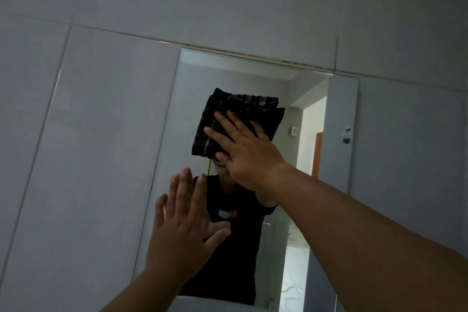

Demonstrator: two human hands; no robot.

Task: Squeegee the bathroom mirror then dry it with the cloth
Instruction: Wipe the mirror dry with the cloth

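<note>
Dark folded cloth (238,121) is pressed to the mirror (253,78) by the flat-fingered right hand (243,149) to dry it, while the left hand (182,225), fingers spread, steadies against the glass.

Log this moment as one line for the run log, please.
phase: drying | right hand: flat, pressing folded dark cloth on mirror | left hand: open, flat at mirror's lower left | squeegee: not in view

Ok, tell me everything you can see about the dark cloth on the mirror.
The cloth is dark, nearly black, with thin pale stripes forming a plaid pattern. It looks like woven fabric, folded into a thick, roughly square pad with layered edges showing along the top. It lies flat against the upper middle of the mirror, pressed there by the right hand, whose spread fingers cover its lower right part.
</note>
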